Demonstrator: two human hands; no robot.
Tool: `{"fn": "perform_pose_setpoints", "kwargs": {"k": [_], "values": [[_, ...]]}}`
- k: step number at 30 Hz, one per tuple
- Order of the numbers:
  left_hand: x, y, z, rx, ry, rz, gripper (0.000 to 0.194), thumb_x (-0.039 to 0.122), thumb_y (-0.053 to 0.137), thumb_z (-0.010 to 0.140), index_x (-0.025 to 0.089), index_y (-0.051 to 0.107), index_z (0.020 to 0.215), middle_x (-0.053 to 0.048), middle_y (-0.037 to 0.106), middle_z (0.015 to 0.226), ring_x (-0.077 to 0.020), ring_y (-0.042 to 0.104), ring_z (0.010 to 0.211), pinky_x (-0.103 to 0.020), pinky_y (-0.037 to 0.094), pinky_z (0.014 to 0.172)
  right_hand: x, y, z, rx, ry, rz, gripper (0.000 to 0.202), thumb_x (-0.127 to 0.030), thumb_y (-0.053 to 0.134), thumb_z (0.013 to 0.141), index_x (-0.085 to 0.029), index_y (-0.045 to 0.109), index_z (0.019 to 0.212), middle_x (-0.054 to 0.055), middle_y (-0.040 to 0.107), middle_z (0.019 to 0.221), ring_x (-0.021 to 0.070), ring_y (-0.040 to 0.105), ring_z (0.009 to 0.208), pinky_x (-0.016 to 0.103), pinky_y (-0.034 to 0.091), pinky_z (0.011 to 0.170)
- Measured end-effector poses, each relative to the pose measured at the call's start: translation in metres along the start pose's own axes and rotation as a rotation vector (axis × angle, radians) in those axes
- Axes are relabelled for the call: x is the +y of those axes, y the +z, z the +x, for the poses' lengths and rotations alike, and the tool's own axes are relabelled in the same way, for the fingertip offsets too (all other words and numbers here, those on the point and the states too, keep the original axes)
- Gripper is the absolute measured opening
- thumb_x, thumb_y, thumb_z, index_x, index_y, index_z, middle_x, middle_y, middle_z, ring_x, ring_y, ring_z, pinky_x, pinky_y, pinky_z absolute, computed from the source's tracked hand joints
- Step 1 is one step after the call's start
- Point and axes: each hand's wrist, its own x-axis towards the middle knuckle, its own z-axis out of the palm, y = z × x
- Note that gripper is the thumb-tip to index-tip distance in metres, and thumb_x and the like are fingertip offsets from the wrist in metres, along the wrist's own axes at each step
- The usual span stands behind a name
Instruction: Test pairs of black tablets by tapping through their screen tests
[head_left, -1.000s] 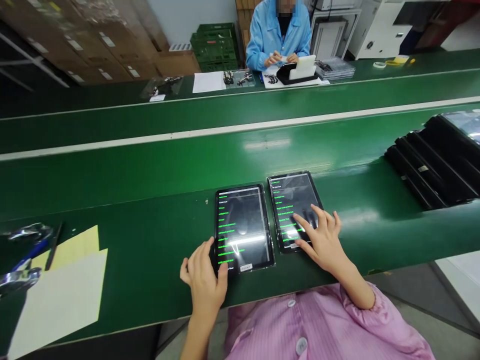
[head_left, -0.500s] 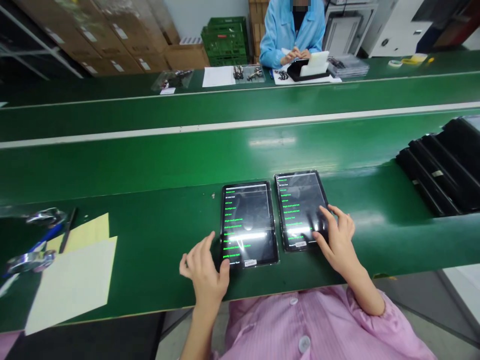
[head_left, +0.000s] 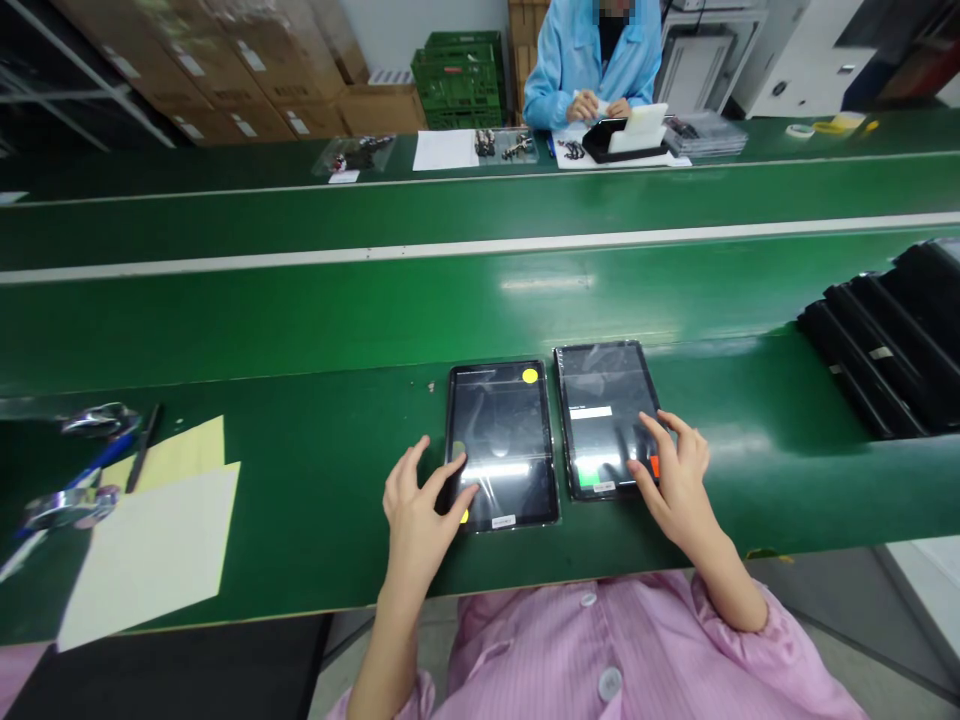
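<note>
Two black tablets lie side by side, face up, on the green bench. On the left tablet (head_left: pixel 504 425) the dark screen carries yellow dots, one at the upper right and one at the lower left. My left hand (head_left: pixel 418 505) is at its left edge, fingers apart, thumb and index finger over the screen. The right tablet (head_left: pixel 604 385) shows a white box, a green patch and a red patch low on its screen. Over its lower right side rests my right hand (head_left: pixel 679 480), fingers spread, holding nothing.
Paper sheets (head_left: pixel 154 555), a black pen (head_left: pixel 144 448) and shiny tape rolls (head_left: pixel 71 507) lie at the left. Black cases (head_left: pixel 885 345) are stacked at the right. Across the bench, a person in a blue jacket (head_left: pixel 555 75) handles something beside a black stand (head_left: pixel 600 143).
Both screens switched from green text lists to other displays. My left hand moved right and up, its thumb and index finger now over the left tablet's screen. My right hand stayed nearly still.
</note>
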Motion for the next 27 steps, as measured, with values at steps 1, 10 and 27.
{"fn": "perform_pose_setpoints", "kwargs": {"k": [1, 10, 27], "values": [[0.001, 0.0, 0.002, 0.051, 0.027, 0.006, 0.023, 0.042, 0.058, 0.093, 0.027, 0.076, 0.096, -0.012, 0.054, 0.142, -0.0383, 0.044, 0.132, -0.061, 0.033, 0.107, 0.0, 0.0, 0.0, 0.003, -0.004, 0.0, 0.051, -0.041, 0.039, 0.102, -0.029, 0.03, 0.15, 0.017, 0.039, 0.137, 0.0385, 0.042, 0.125, 0.066, 0.03, 0.105], [-0.003, -0.002, -0.012, 0.293, 0.076, -0.07, 0.033, 0.029, 0.045, 0.1, 0.021, 0.067, 0.078, -0.003, 0.07, 0.069, -0.0193, 0.063, 0.068, -0.033, 0.042, 0.074, 0.004, -0.004, -0.002, 0.005, -0.012, -0.028, 0.053, -0.039, 0.042, 0.101, -0.028, 0.034, 0.152, 0.017, 0.04, 0.137, 0.0372, 0.042, 0.123, 0.064, 0.032, 0.105], [0.0, 0.002, -0.016, 0.07, 0.186, -0.003, 0.055, 0.048, 0.033, 0.101, 0.021, 0.046, 0.146, -0.014, 0.068, 0.126, -0.0317, 0.056, 0.12, -0.053, 0.014, 0.115, -0.008, 0.019, 0.022, -0.11, -0.025, -0.187, 0.043, -0.041, 0.045, 0.101, -0.029, 0.053, 0.141, 0.02, 0.031, 0.147, 0.04, 0.038, 0.128, 0.073, 0.029, 0.104]]}}
